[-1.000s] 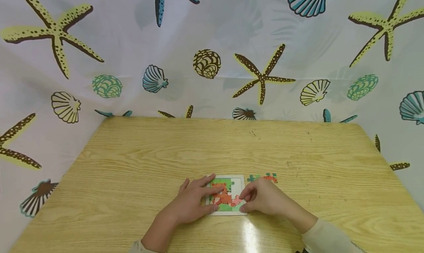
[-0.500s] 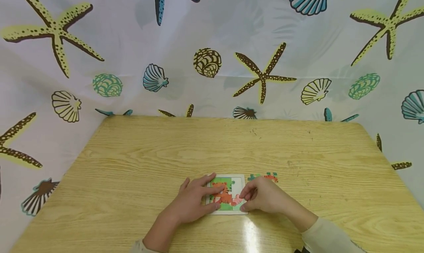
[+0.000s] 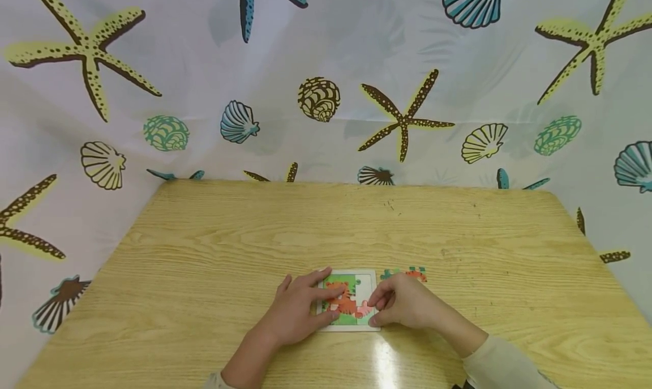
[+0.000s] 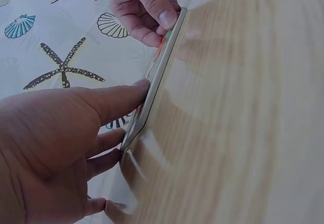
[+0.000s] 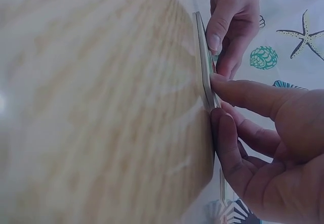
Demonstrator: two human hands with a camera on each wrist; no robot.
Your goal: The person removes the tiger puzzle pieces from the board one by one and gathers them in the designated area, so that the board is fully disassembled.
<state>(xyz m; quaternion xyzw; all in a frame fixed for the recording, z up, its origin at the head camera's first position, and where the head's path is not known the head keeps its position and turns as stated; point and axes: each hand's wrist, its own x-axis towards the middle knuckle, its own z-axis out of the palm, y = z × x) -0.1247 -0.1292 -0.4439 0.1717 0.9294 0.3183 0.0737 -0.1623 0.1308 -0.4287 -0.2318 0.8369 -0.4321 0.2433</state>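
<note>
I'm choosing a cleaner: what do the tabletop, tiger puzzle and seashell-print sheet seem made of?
Tabletop: glossy wood or laminate, showing grain and a bright reflection. Tiger puzzle: probably printed cardboard, with a thin, pale edge; finish unclear. Seashell-print sheet: matte-looking fabric or plastic, given its soft creases.

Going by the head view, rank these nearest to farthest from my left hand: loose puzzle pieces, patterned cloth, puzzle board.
1. Puzzle board: touching the left hand, at its fingers.
2. Loose puzzle pieces: to the right, past the board's far right corner, partly hidden by the right hand.
3. Patterned cloth: behind the table's far edge.
</note>
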